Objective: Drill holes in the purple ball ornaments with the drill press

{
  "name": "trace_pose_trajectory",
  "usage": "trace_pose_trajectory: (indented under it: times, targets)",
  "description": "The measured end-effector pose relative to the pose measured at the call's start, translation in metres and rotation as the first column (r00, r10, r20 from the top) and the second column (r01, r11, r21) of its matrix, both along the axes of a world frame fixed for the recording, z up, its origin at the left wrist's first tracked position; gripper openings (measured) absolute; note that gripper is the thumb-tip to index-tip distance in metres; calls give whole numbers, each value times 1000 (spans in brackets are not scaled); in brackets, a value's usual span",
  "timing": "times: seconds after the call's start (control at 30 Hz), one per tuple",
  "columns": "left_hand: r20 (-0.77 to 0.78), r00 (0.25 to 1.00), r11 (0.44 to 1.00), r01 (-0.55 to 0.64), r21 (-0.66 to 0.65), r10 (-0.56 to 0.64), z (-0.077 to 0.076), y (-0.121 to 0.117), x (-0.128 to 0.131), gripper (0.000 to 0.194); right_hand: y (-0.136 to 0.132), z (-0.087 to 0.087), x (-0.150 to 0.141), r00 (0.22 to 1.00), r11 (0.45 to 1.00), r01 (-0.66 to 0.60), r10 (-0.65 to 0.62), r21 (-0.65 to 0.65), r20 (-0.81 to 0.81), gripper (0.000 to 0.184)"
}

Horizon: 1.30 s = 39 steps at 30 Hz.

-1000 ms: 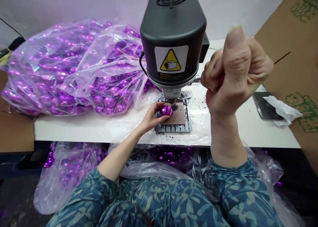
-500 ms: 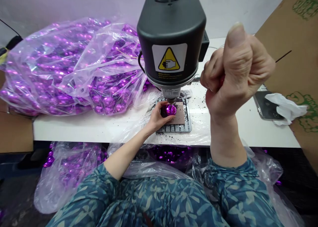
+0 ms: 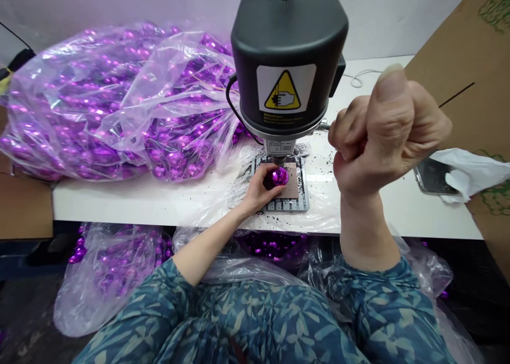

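Note:
Under the head of a black bench drill press, a shiny purple faceted ball is pinched between the thumb and fingers of my left hand. The ball sits over a brown square board on the slotted grey metal base. The tip of the machine is right above the ball; whether they touch I cannot tell. On the right, my right hand is raised in a fist around the end of the machine's lever handle. Only its metal rod and a trace of red show.
A large clear bag of purple balls fills the table's left side. More bagged purple balls hang below the edge. Dark shavings lie around the base. At right are a phone, white crumpled tissue and a cardboard box.
My right hand has come down a little relative to the machine, still closed on the lever handle. My left hand keeps the ball under the machine. The whole view has shifted slightly.

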<state>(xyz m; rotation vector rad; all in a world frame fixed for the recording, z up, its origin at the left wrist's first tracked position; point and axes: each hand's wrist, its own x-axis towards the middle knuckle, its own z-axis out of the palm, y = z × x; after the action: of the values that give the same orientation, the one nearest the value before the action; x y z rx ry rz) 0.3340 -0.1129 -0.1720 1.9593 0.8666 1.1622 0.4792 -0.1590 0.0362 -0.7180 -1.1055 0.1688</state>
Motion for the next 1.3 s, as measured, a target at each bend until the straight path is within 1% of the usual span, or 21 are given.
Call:
trace_pose_trajectory:
  times: [0.1, 0.27, 0.43, 0.57, 0.7, 0.87, 0.93, 1.03, 1.13, 1.3]
  targets:
    - [14, 1000, 1000, -7, -21, 7, -2, 1, 1, 49, -1, 1, 0, 1000, 1000, -9, 9, -11, 5, 52]
    - [3, 1000, 999, -20, -49, 20, -3, -1, 0, 52, 1, -2, 1, 1000, 999, -9, 9, 32, 2, 51]
    - [-4, 998, 994, -62, -93, 62, -7, -3, 1, 57, 4, -17, 4, 1000, 994, -25, 25, 105, 4, 53]
    - [22, 999, 994, -47, -101, 49, -10, -2, 1, 57, 4, -30, 9, 1000, 988, -13, 9, 155, 24, 51]
    - [52, 998, 996, -34, -87, 39, -10, -2, 1, 55, 7, -39, 11, 996, 972, -55, 39, 227, 74, 49]
    - [49, 998, 995, -30, -91, 34, -10, -1, 1, 56, 17, -47, 13, 997, 935, -43, 18, 353, 74, 53]
    - [44, 999, 994, -27, -102, 32, -10, -2, 1, 56, 21, -49, 14, 994, 908, -83, 45, 411, 102, 54]
    - [69, 997, 995, -19, -95, 26, -9, -2, 1, 55, 24, -51, 15, 974, 859, -180, 86, 479, 210, 52]
    - [95, 995, 996, -15, -90, 23, -9, -2, 2, 54, 23, -51, 16, 959, 836, -210, 75, 506, 274, 47]
    - [126, 992, 998, -5, -65, 13, -9, -1, 2, 55, 20, -53, 17, 944, 828, -221, 47, 516, 327, 42]
